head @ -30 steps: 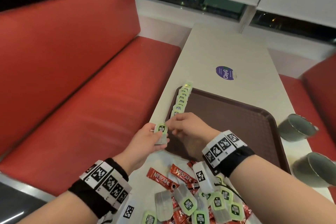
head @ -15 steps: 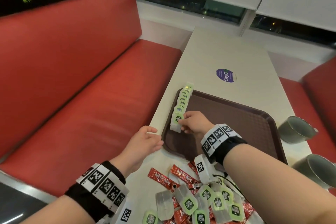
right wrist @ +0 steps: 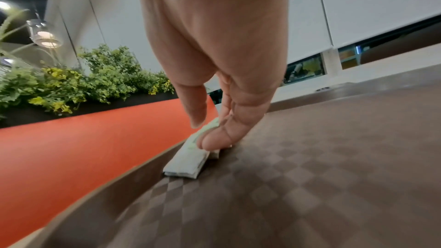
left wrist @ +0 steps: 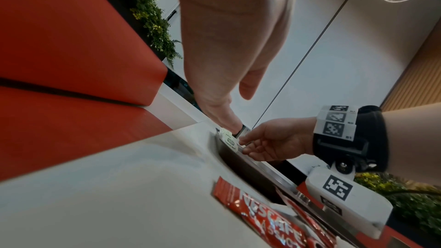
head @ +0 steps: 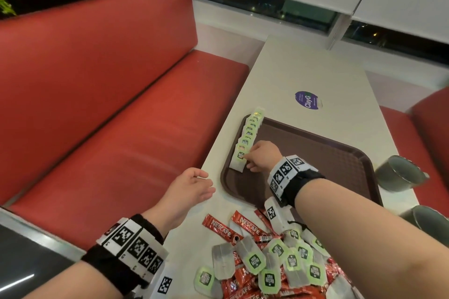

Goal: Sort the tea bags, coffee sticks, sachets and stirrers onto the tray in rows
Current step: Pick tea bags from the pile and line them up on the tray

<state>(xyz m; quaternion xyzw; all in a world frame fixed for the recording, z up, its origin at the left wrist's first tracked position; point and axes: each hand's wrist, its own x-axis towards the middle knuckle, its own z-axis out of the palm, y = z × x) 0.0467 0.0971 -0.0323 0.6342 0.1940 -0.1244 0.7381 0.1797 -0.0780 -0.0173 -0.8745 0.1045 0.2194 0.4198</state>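
A brown tray lies on the white table. Along its left rim runs an overlapping row of green-tagged tea bags. My right hand is at the row's near end, thumb and fingertips pinching the tag of the nearest tea bag, which rests on the tray floor. The right wrist view shows this tea bag flat against the rim under my right hand. My left hand hovers at the table's left edge, fingers relaxed, holding nothing. A mixed pile of tea bags and red Nescafe sticks lies near me.
Two grey mugs stand right of the tray. A purple sticker marks the table beyond it. A red bench runs along the left, close below the table edge. Most of the tray floor is bare.
My right hand took the tea bag from my left hand, carried it forward and set it at the near end of the row. My left hand opened and drew back slightly.
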